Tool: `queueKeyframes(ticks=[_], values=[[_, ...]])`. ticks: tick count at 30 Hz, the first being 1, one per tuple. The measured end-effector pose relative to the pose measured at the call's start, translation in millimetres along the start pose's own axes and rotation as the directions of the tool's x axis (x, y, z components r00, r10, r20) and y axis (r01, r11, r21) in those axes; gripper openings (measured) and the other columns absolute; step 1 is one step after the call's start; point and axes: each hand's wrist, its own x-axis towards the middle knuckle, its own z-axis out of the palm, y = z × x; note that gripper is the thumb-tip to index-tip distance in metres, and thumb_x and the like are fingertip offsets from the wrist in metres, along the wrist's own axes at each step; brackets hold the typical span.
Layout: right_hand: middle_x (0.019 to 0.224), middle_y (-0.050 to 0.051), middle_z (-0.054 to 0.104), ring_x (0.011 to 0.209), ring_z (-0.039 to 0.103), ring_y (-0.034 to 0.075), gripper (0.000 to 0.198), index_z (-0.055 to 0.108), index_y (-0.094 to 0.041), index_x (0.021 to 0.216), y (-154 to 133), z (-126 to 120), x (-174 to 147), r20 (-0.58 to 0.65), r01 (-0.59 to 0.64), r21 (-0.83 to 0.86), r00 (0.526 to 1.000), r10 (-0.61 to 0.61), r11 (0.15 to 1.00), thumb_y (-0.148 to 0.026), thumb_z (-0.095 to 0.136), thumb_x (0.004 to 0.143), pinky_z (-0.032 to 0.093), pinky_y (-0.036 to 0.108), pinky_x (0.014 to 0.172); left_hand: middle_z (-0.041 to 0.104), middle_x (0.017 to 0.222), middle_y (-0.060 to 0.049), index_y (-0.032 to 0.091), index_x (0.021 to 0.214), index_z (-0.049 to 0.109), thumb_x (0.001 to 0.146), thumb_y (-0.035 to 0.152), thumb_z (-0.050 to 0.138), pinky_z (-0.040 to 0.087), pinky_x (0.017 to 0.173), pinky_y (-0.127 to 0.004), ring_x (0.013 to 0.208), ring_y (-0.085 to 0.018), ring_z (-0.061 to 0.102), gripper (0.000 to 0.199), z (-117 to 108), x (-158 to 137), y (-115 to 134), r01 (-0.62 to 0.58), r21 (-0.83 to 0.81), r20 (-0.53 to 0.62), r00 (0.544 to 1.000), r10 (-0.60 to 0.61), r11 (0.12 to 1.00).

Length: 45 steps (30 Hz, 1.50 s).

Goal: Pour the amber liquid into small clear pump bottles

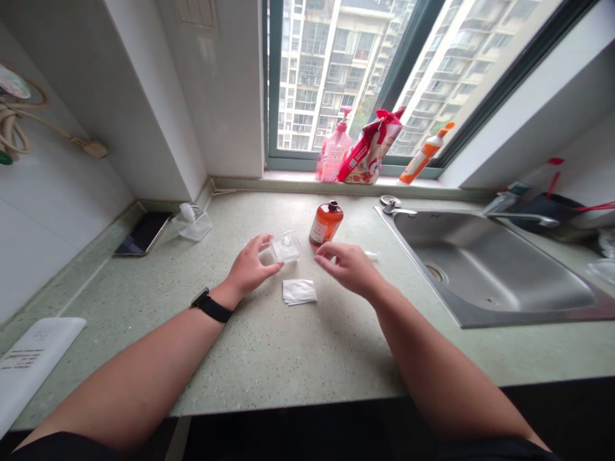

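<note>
My left hand point(250, 266) grips a small clear plastic box point(285, 247) that rests on the green speckled counter point(269, 346). My right hand point(350, 267) hovers just right of the box with its fingers curled and loosely apart, holding nothing that I can see. An amber bottle with a dark cap point(325, 222) stands upright just behind my right hand. A folded white wipe point(298, 291) lies flat on the counter between my two hands. A small white scrap point(371, 255) lies beside my right hand.
A steel sink point(490, 269) with a tap is at the right. On the window sill stand a pink pump bottle point(333, 152), a red bag point(369, 150) and an orange-capped bottle point(425, 155). A phone point(143, 233), a clear container point(194, 224) and a white device point(33, 358) lie at left.
</note>
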Motion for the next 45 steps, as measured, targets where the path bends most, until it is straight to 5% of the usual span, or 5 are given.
queueKeyframes(ticks=[7,23,31,40,45], values=[[0.103,0.006,0.075,0.096,0.071,0.023,0.007,0.078,-0.025,0.100,-1.1,24.3,-7.2,0.383,0.133,-0.174,0.922,-0.057,0.976,-0.022,0.074,0.095,0.055,0.037,0.085,0.069,0.143,-0.015,0.022,0.134,0.061,0.080,0.039,0.091,0.059,0.113,-0.057,0.129,-0.036,0.073,0.064,0.0,0.6,-2.6,0.004,-0.053,-0.043,0.999,-0.007,0.999],[0.091,0.003,0.071,0.086,0.067,0.020,0.005,0.065,-0.025,0.090,2.8,30.0,-2.7,0.231,-0.083,0.153,0.972,0.046,0.985,-0.021,0.066,0.093,0.056,0.037,0.080,0.064,0.151,-0.018,0.023,0.139,0.057,0.079,0.054,0.092,0.056,0.116,-0.056,0.134,-0.036,0.071,0.076,-2.6,7.6,-9.3,0.107,-0.217,-0.164,0.976,-0.145,0.970],[0.106,0.004,0.075,0.093,0.073,0.022,0.041,0.066,-0.027,0.107,21.5,20.8,11.1,0.055,-0.265,0.835,0.912,0.407,0.481,-0.046,0.086,0.077,0.064,0.039,0.078,0.070,0.143,-0.014,0.025,0.138,0.062,0.080,0.048,0.092,0.060,0.110,-0.055,0.127,-0.036,0.074,0.069,-1.8,2.3,-2.5,0.035,-0.056,-0.124,0.991,-0.042,0.998],[0.106,0.006,0.069,0.099,0.070,0.023,0.028,0.071,-0.029,0.124,5.1,23.9,1.5,-0.514,0.043,0.350,0.844,0.154,0.936,-0.038,0.066,0.098,0.064,0.046,0.094,0.070,0.145,-0.013,0.025,0.139,0.064,0.082,0.042,0.092,0.058,0.115,-0.052,0.125,-0.032,0.075,0.066,-2.9,-4.1,9.6,-0.170,0.027,0.032,0.985,0.169,0.985],[0.101,0.007,0.068,0.094,0.068,0.023,0.030,0.074,-0.027,0.128,-4.1,30.7,-5.9,-0.429,0.211,-0.027,0.880,-0.202,0.977,-0.023,0.058,0.103,0.063,0.045,0.089,0.071,0.141,-0.010,0.026,0.142,0.064,0.084,0.039,0.090,0.057,0.118,-0.049,0.131,-0.031,0.072,0.065,-3.4,-5.2,15.6,-0.261,0.027,0.105,0.961,0.257,0.965]])
